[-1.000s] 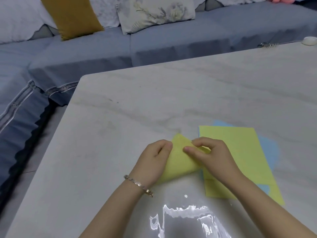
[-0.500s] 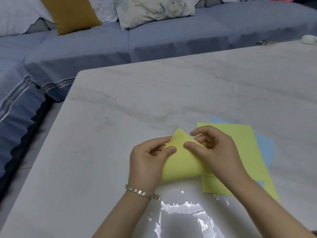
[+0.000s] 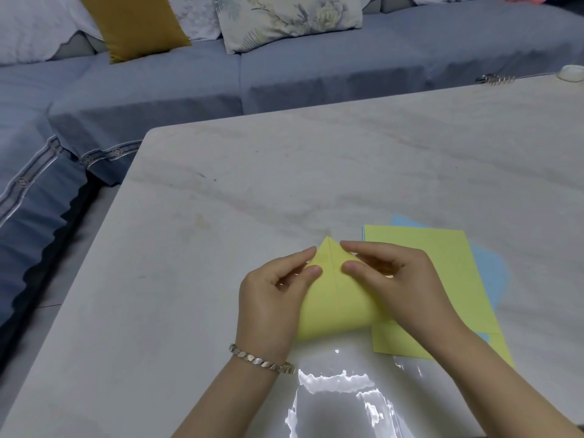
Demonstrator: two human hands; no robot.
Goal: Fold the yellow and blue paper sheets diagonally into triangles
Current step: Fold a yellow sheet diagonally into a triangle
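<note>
Head view: both hands pinch a folded yellow sheet (image 3: 335, 298) near the near edge of the marble worktop (image 3: 284, 172). Left hand (image 3: 271, 298) grips its left edge, right hand (image 3: 395, 279) its right, thumbs by the far tip. To the right, yellow paper (image 3: 442, 263) lies flat atop blue paper (image 3: 493, 273)

One head-worn wide-angle view looks forward and down from close above the marble table (image 3: 221, 216) — the sofa (image 3: 316, 74) lies beyond its far edge.
</note>
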